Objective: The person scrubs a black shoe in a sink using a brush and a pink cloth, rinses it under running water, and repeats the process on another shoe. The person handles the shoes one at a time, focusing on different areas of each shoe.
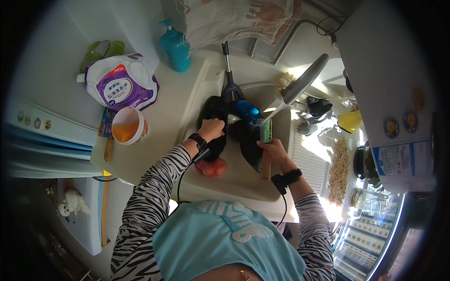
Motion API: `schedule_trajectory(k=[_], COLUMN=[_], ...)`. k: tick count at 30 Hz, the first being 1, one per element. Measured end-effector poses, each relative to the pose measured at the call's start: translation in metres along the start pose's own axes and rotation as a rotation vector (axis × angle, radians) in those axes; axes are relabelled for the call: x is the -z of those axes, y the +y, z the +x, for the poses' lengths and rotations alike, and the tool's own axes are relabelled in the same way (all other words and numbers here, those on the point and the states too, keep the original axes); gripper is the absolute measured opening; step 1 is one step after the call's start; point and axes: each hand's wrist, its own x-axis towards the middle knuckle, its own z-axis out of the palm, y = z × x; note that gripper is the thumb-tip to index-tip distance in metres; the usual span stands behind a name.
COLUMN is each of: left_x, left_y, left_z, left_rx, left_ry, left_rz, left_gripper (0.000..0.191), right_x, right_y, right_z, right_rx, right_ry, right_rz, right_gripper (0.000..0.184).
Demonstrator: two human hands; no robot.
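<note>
My left hand [212,128] is curled on a dark, shoe-like item [214,107] at the left of the utility sink [235,184]; its fingertips are partly hidden. In my right hand [276,151] is a scrub brush [266,168] with a wooden handle and green and white bristles, held upright in the view. Beside the bristles lies a second dark, shoe-like item [247,140], with a glossy blue rounded piece [248,109] at its far end. Water runs from the grey faucet [307,79] onto the brush's top and the blue piece. A reddish, bumpy object [211,167] rests below my left wrist.
Left of the basin stand a white tub with orange contents [127,128], a laundry detergent jug [121,84] and a teal pump bottle [174,49]. A long-handled dark tool [231,89] leans into the sink's back. A ribbed washboard surface [305,161] lies right.
</note>
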Motion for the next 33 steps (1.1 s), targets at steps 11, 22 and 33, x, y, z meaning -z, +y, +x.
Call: schedule_trajectory(k=[11, 22, 33], left_x=[0.018, 0.051, 0.021], left_y=[0.065, 0.094, 0.073], left_z=[0.013, 0.038, 0.054], left_rx=[-0.228, -0.108, -0.161], left_ry=[0.317, 0.343, -0.381], left_rz=[-1.003, -0.446, -0.941], left_gripper=[0.049, 0.041, 0.072], right_x=[0.0, -0.016, 0.011], right_y=[-0.024, -0.023, 0.007], right_z=[0.011, -0.008, 0.018], right_rx=[0.007, 0.01, 0.041], right_ry=[0.143, 0.185, 0.21], right_rz=[1.445, 1.643, 1.406], right_gripper=[0.017, 0.02, 0.021])
